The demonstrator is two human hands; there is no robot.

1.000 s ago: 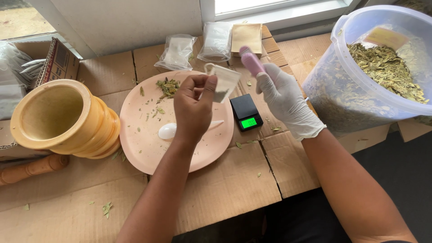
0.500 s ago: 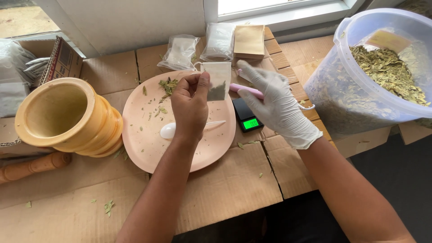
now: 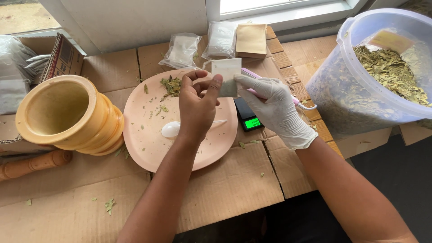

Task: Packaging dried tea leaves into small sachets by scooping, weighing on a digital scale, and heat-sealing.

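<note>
While the bare left hand (image 3: pixel 196 105) pinched the small white sachet (image 3: pixel 226 76) upright above the pink plate (image 3: pixel 148 144), the gloved right hand (image 3: pixel 274 108), curled around a pink tool (image 3: pixel 270 87), needed a level, steady seam.

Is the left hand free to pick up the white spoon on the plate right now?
Probably not: the left hand hovers right over the white spoon on the pink plate, but its fingers are pinching the small white sachet.
</note>
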